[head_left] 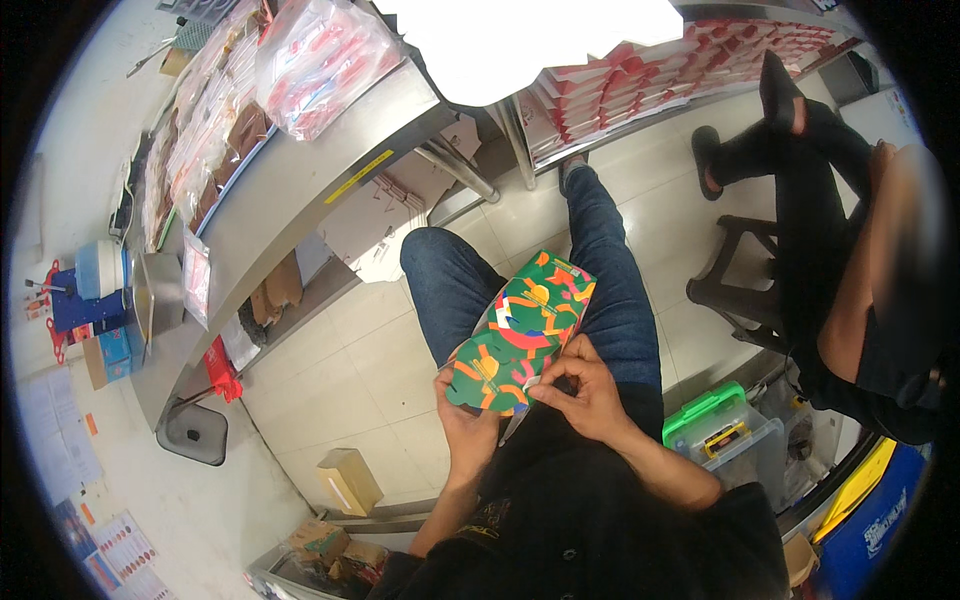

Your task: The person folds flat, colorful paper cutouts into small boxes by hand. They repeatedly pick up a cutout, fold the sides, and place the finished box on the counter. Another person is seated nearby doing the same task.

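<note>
a pale tiled floor (345, 375) runs beneath a crowded workroom. a patterned carton (490, 365), green with orange, yellow, pink and white shapes, is held over a seated person's lap, slanting away and to the right. the left hand (470, 425) is at the carton's near left edge, its thumb and fingers clamped on it, partly hidden underneath. the right hand (590, 400) is at the carton's near right edge; its thumb and forefinger are pinched together on a small white piece (533, 382), too small to make out. blue jeans (605, 230) show on both sides of the carton.

left of the carton and farther off, a curved metal table (280, 190) carries clear bags (330, 65) of red and white items; a yellow strip (358, 177) marks its edge. also left of the carton is a red bag (222, 370). nearer than the carton, to its left, sits a tan box (350, 480). well beyond the carton are rows of red and white pieces (640, 95). right of the carton are a dark stool (740, 270) and another person (800, 220); nearer on that side stands a clear bin (740, 455) with a green lid (705, 408).
</note>
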The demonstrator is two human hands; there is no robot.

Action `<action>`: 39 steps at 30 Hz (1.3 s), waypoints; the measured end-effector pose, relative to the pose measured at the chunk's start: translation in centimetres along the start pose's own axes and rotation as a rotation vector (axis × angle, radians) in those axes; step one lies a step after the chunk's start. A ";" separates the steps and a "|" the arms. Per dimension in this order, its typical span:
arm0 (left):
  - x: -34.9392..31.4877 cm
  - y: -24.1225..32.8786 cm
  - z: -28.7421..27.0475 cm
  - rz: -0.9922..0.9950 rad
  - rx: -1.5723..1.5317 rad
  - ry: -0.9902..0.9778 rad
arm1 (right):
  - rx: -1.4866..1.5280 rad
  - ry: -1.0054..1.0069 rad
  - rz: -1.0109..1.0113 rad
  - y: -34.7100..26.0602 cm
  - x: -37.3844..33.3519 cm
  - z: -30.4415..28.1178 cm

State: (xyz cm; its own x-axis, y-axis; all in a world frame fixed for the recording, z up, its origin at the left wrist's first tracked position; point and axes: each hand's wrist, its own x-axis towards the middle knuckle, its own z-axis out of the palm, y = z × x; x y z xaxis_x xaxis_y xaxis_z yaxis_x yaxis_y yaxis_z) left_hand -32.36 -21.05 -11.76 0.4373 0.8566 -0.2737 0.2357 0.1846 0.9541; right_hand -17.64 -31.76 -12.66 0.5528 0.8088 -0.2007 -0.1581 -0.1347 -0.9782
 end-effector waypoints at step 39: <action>4.1 7.0 -6.9 -0.075 -0.145 -0.467 | -0.146 -0.164 -0.536 -6.3 1.7 -0.1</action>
State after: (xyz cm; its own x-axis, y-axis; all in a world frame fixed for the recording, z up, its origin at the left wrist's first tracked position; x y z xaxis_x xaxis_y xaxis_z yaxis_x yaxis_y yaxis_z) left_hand -34.87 -12.93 -5.42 0.7739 0.5371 -0.3356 0.1726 0.3311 0.9277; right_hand -15.65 -29.61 -6.83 0.3887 0.8623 0.3247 0.2301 0.2504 -0.9404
